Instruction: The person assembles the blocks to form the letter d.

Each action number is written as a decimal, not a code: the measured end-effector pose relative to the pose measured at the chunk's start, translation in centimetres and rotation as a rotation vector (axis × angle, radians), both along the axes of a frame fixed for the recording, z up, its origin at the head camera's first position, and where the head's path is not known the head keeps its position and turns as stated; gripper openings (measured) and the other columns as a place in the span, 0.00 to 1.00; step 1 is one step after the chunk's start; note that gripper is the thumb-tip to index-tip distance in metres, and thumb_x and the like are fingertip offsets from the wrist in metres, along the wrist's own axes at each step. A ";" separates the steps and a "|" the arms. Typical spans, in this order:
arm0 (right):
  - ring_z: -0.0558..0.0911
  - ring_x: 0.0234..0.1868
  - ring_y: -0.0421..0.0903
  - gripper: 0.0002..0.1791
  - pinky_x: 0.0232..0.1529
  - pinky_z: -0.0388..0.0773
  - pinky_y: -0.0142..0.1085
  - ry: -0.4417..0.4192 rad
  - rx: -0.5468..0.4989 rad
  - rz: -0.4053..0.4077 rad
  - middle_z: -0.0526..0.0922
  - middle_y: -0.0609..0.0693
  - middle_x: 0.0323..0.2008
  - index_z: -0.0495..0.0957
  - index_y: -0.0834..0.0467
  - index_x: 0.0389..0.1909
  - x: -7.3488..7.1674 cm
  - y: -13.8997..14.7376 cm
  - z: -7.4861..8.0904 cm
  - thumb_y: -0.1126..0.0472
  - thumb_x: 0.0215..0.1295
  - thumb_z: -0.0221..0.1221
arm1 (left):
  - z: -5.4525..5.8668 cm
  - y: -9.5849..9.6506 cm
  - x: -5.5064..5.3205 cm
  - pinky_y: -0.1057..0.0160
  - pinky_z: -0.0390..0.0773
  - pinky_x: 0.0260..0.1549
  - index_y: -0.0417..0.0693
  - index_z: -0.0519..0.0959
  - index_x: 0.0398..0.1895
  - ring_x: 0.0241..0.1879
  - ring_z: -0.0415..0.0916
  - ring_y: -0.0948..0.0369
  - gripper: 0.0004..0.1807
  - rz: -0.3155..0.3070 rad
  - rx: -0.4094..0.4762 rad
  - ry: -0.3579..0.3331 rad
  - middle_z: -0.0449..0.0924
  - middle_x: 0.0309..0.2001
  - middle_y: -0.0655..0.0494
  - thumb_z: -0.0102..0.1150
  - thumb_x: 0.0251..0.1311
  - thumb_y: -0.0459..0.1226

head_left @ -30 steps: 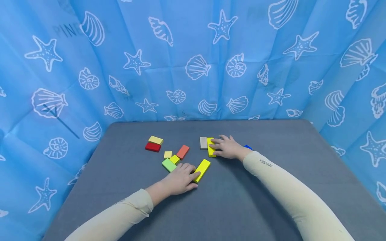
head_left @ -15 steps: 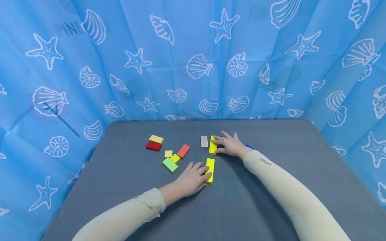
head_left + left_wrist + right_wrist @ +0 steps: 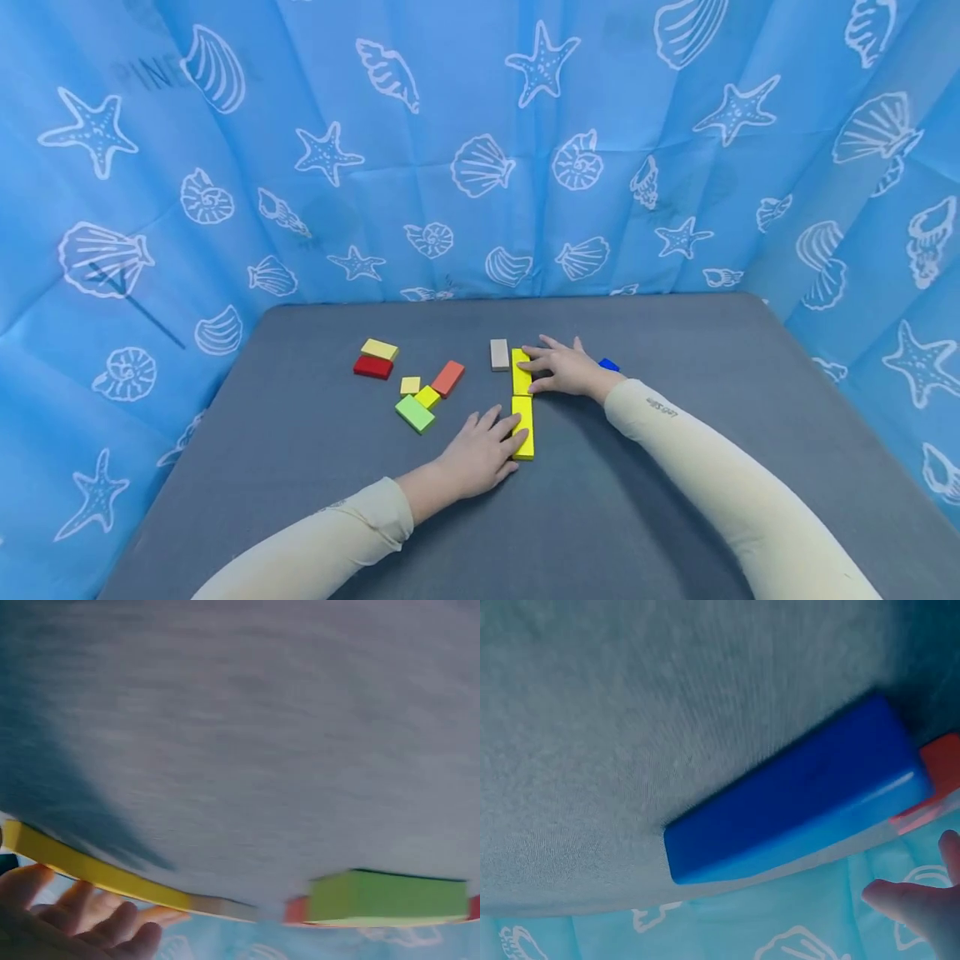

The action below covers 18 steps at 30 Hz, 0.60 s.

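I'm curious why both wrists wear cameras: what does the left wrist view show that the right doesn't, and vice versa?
Only the left wrist view shows the left hand, a long yellow block strip, a pale beige rectangular block and a light green rectangular block.

Only the right wrist view shows the right hand and a long blue rectangular block.

Both share the grey cloth table, the blue curtain with white prints, and reddish block parts; I can't tell whether those match.
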State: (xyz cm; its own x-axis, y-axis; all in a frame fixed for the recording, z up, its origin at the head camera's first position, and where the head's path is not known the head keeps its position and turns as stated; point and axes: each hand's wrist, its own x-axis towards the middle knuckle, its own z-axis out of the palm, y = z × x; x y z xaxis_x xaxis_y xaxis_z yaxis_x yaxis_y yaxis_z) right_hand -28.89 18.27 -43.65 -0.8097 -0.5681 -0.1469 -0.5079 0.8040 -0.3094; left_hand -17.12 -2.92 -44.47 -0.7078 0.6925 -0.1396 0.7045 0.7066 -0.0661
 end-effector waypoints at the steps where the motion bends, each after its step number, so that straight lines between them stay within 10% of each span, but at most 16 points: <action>1: 0.48 0.74 0.61 0.32 0.61 0.36 0.73 -0.001 -0.002 0.006 0.62 0.53 0.71 0.72 0.51 0.66 0.2 -0.1 0.0 0.44 0.62 0.62 | 0.0 0.2 0.3 0.47 0.64 0.62 0.58 0.66 0.72 0.71 0.56 0.50 0.30 0.004 0.001 0.013 0.60 0.72 0.55 0.52 0.69 0.52; 18: 0.49 0.74 0.62 0.30 0.61 0.37 0.73 -0.012 -0.034 0.072 0.65 0.52 0.70 0.75 0.50 0.64 3.0 0.4 -0.1 0.44 0.62 0.63 | -0.2 1.0 2.9 0.49 0.69 0.59 0.61 0.64 0.72 0.67 0.61 0.51 0.30 -0.056 -0.013 -0.001 0.61 0.71 0.56 0.52 0.68 0.54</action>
